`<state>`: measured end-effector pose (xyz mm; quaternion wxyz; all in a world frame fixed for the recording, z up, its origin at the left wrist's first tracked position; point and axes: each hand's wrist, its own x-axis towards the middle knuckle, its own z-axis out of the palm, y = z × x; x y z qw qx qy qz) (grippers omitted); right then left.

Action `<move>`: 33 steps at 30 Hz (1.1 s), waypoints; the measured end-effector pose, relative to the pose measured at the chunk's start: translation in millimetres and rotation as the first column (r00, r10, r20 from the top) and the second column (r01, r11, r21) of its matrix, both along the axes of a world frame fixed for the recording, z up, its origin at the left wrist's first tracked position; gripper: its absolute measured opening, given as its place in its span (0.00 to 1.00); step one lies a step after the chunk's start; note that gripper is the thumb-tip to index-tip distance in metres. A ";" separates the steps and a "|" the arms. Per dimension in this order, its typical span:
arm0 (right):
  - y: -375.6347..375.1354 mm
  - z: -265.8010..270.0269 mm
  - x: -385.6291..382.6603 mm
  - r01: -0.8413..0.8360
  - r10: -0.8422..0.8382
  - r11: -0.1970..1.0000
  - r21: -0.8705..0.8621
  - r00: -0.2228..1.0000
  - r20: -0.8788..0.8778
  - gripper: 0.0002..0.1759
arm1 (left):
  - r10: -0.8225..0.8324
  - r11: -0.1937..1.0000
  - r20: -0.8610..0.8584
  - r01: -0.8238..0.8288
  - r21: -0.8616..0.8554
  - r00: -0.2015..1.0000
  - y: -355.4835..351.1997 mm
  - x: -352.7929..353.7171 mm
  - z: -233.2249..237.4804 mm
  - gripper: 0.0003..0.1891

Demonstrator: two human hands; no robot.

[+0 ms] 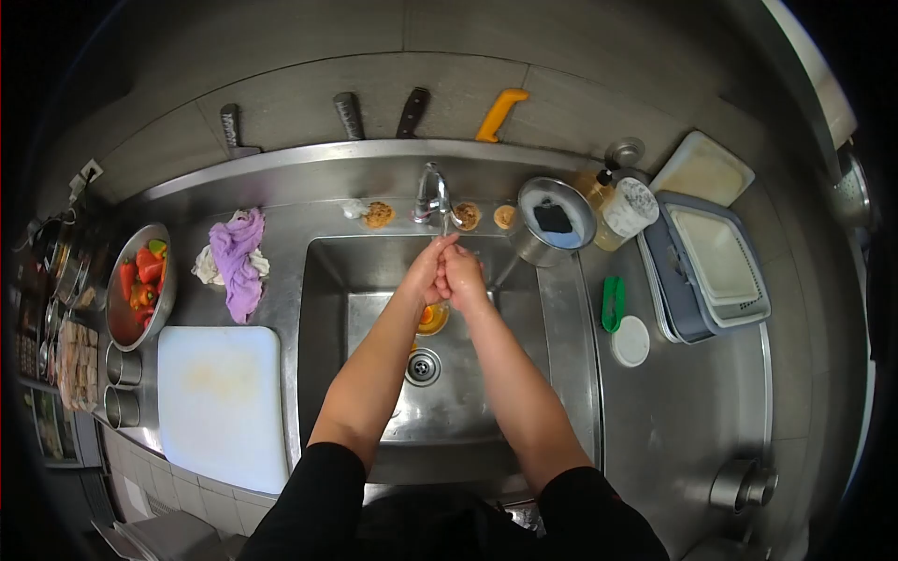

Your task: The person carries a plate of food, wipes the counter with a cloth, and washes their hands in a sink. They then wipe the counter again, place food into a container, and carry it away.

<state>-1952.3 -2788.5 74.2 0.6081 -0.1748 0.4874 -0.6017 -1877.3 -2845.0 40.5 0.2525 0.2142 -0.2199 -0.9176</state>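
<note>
Left of the sink (369, 271), the purple cloth (236, 262) and white cutting board (220, 402) lie on the desk close to its rim, so splash from the wrists could wet them. Over the sink's back half, just under the tap (433, 196), the left hand (426, 273) reaches up with fingers stretched out. The right hand (465, 278) presses against it, fingers curled over it, forearms slanting inward. An orange piece (431, 320) lies in the sink below, and might slide to block the drain (423, 366).
</note>
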 end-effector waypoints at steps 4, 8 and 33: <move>16.8 -1.9 3.1 0.126 -0.264 0.965 -0.232 0.425 -0.866 0.10 | 0.190 0.913 0.573 0.071 -0.401 0.797 -22.1 -21.2 -10.6 0.22; 37.2 11.0 16.7 -0.142 -0.486 0.843 -0.519 0.215 -0.847 0.11 | 0.569 0.352 0.678 0.607 -0.712 0.466 -47.4 -6.9 -56.3 0.21; -12.7 -49.1 -1.0 0.159 -0.161 0.987 0.025 0.982 0.101 0.22 | 0.708 0.436 0.366 0.034 -0.899 0.604 36.2 -22.5 2.6 0.31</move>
